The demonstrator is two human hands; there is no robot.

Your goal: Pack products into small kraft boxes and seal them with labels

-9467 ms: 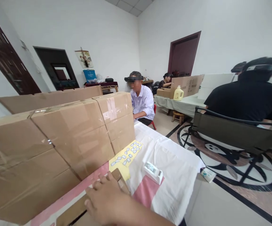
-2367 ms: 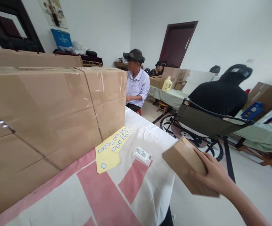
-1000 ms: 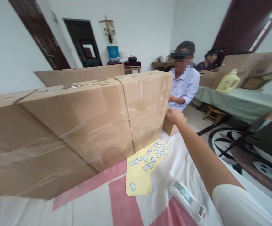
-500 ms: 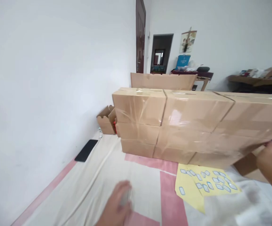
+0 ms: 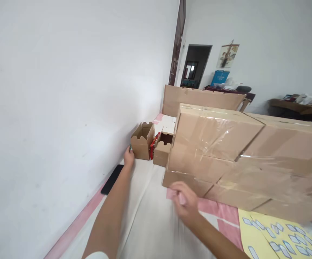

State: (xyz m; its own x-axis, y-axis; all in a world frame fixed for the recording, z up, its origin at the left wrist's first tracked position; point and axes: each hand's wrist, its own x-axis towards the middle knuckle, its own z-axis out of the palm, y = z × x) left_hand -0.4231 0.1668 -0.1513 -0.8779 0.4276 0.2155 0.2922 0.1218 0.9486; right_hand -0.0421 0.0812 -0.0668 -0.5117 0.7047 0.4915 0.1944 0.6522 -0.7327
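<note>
My left hand (image 5: pixel 129 157) reaches far along the wall to the near left corner of a small open cardboard box (image 5: pixel 141 148). Its fingers are closed around a small item with a bit of green showing, too hidden to name. My right hand (image 5: pixel 185 201) is slightly blurred, its fingers curled in front of the lower left corner of a wall of taped cardboard boxes (image 5: pixel 203 131). Whatever lies inside that curl, if anything, I cannot make out. A second small open box (image 5: pixel 161 154) stands beside the first, with a red packet (image 5: pixel 154 144) between them.
A black phone (image 5: pixel 113 180) lies by the white wall, on the pale and pink cloth (image 5: pixel 153 230). Yellow paper with drawn rectangles (image 5: pixel 263 233) lies at the lower right. Behind the taped boxes stands a cardboard panel (image 5: pixel 201 99).
The view has swung left. My left hand has moved forward from the near cloth to the small box. My right hand has left the boxes' right side and come to their left corner.
</note>
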